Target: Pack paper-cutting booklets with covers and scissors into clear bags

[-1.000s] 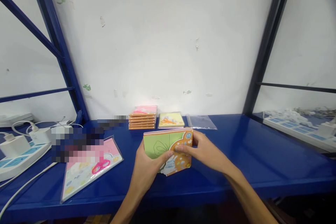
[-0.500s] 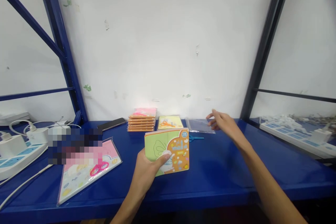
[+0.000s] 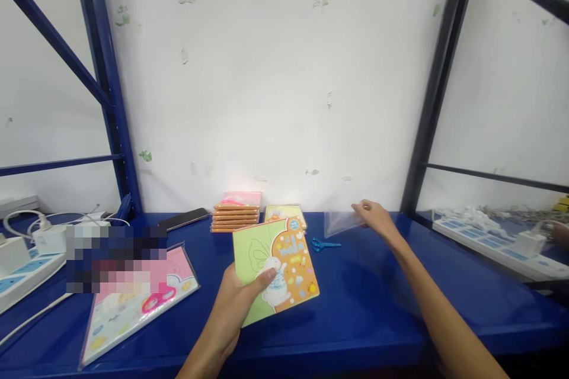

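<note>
My left hand [image 3: 240, 293] is closed on a green and orange booklet [image 3: 296, 284], thumb across the front cover, which shows a white rabbit and a butterfly outline. To the right, my right hand [image 3: 373, 217] pinches the edge of a clear plastic bag [image 3: 340, 223], lifted partly off the table. Between the hands, blue scissors [image 3: 326, 244] lie on the table. Behind the booklet, a yellow booklet [image 3: 284, 213] lies partly hidden, beside a stack of orange-edged packs [image 3: 235, 219] with a pink one on top.
A bagged pink booklet with pink scissors [image 3: 157, 299] lies on the blue table [image 3: 377, 308] at the left. Behind it is a black phone [image 3: 184, 219]. Power strips stand at the left [image 3: 33, 272] and right [image 3: 493, 249], with cables and chargers. A white wall rises behind.
My right hand has closed on the clear bag and raised it from the table. The booklet in my left hand has tilted and turned its cover more toward me. The view has shifted slightly.
</note>
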Demonstrator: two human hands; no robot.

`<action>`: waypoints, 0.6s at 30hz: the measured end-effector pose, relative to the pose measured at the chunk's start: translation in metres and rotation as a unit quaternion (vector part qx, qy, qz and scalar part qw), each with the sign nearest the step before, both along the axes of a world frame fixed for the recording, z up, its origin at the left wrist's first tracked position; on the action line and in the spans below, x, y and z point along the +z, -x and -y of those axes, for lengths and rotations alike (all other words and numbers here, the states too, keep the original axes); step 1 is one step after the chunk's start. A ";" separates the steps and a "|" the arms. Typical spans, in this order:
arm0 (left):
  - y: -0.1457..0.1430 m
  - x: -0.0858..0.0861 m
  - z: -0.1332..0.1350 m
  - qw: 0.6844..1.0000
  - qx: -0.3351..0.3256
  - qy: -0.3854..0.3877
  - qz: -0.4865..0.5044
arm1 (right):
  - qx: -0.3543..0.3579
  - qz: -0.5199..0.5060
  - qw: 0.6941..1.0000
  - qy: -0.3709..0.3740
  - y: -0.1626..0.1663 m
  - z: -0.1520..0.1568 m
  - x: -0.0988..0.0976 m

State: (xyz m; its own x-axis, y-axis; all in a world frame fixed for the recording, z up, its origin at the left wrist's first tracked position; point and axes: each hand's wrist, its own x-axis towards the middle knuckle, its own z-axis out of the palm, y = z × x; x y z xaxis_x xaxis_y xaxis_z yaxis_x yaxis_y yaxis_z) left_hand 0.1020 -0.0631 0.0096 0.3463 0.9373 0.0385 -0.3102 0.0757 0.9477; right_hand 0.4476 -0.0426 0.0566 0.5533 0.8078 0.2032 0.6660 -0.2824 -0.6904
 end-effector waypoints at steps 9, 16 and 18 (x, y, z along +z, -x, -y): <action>0.022 0.047 0.033 0.998 0.032 0.012 0.048 | 0.264 -0.003 0.952 -0.157 0.114 0.104 0.008; 0.038 0.054 0.019 0.995 0.092 0.015 0.035 | 0.280 -0.185 0.914 -0.229 0.119 0.120 0.023; 0.040 0.057 0.016 0.994 0.103 0.019 0.034 | 0.286 -0.233 0.901 -0.228 0.115 0.119 0.024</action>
State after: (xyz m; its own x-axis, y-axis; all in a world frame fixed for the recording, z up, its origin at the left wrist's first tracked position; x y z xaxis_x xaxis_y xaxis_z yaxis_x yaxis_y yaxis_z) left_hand 0.0621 -0.0791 0.0663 0.1449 0.9893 0.0189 -0.3866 0.0391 0.9214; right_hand 0.3321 -0.1614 0.0810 0.1834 0.8787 0.4407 0.2208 0.4000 -0.8895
